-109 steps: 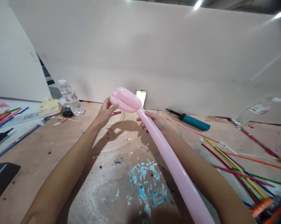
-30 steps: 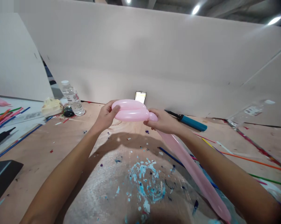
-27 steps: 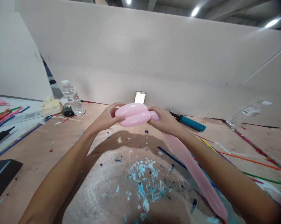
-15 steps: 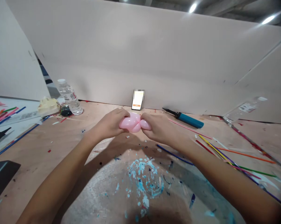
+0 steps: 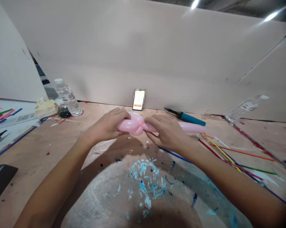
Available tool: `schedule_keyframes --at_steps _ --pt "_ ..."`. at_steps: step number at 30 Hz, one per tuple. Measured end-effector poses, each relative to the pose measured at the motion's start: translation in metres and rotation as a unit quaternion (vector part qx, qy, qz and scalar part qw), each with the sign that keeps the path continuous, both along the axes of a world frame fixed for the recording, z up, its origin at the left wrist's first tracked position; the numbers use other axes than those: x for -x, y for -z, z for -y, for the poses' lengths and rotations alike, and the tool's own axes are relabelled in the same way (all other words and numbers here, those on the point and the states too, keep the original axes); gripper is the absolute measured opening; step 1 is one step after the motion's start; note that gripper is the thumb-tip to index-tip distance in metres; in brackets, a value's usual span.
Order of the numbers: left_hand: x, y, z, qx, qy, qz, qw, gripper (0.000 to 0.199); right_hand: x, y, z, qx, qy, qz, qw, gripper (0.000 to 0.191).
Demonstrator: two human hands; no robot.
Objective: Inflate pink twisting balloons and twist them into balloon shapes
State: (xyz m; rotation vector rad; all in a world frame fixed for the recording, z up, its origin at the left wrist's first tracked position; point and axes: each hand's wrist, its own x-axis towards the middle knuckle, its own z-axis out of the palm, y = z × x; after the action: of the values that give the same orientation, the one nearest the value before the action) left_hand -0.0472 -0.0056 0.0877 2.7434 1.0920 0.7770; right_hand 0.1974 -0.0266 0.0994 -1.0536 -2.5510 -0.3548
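A pink balloon (image 5: 133, 125), twisted into rounded sections, is held just above the table in the middle of the view. My left hand (image 5: 109, 124) grips its left end, with the fingers wrapped round the rounded sections. Just right of the twist, my right hand (image 5: 164, 128) is closed round the balloon between thumb and fingers. A long straight length of the same balloon sticks out to the right behind my right hand, which hides part of it.
A phone (image 5: 139, 100) leans on the white partition (image 5: 124, 72). Beside it lies a blue hand pump (image 5: 191, 119). Water bottles (image 5: 69, 99) stand left and tilt at right. Uninflated balloons (image 5: 247, 152) lie at right, paint flecks in front. A dark object (image 5: 3, 182) sits at the left edge.
A long pink balloon length now shows to the right of my right hand, where none was visible before. Both hands still hold the balloon, and the view has shifted slightly.
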Motion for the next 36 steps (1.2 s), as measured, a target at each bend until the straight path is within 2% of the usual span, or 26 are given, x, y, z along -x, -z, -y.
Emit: schedule_keyframes --at_steps 5,8,10,12,15,17,19,25,27,30,34,36 --pt "-0.002 -0.003 0.005 0.063 -0.019 0.001 0.998 0.033 -0.001 0.006 -0.002 -0.101 -0.015 0.043 0.994 0.016" --pt "-0.001 -0.005 0.006 0.148 -0.024 -0.002 0.989 0.041 0.003 0.009 -0.003 -0.156 -0.012 0.065 0.986 0.016" --pt "0.0 -0.006 0.005 0.202 -0.026 -0.007 0.979 0.039 0.007 0.009 -0.003 -0.156 -0.004 0.078 0.985 0.017" --pt "0.002 -0.006 0.003 0.226 -0.032 -0.001 0.974 0.034 0.01 0.006 -0.003 -0.108 0.021 0.08 0.991 0.017" --pt "0.004 -0.004 -0.002 0.198 -0.047 0.021 0.979 0.035 0.01 -0.005 -0.005 0.047 0.05 0.046 0.997 0.024" --pt "0.006 -0.004 -0.004 0.168 -0.059 0.036 0.983 0.038 0.008 -0.013 -0.01 0.165 0.028 0.02 0.986 0.03" --pt "0.008 -0.003 -0.005 0.168 -0.058 0.051 0.983 0.039 0.004 -0.018 -0.015 0.248 -0.006 0.002 0.969 0.032" --pt "0.021 0.006 -0.015 0.276 0.005 0.146 0.95 0.041 0.01 -0.012 -0.018 0.315 -0.011 -0.082 0.945 0.039" --pt "0.025 0.012 -0.02 0.302 0.033 0.192 0.933 0.046 0.016 -0.012 -0.016 0.376 -0.016 -0.125 0.918 0.042" --pt "0.031 0.021 -0.027 0.336 0.068 0.274 0.899 0.051 0.024 -0.021 -0.017 0.479 -0.042 -0.188 0.856 0.044" --pt "0.037 0.032 -0.036 0.384 0.12 0.383 0.832 0.054 0.023 -0.038 -0.027 0.583 -0.04 -0.206 0.785 0.048" --pt "0.039 0.036 -0.04 0.396 0.131 0.443 0.793 0.051 0.018 -0.041 -0.033 0.637 -0.022 -0.227 0.736 0.05"
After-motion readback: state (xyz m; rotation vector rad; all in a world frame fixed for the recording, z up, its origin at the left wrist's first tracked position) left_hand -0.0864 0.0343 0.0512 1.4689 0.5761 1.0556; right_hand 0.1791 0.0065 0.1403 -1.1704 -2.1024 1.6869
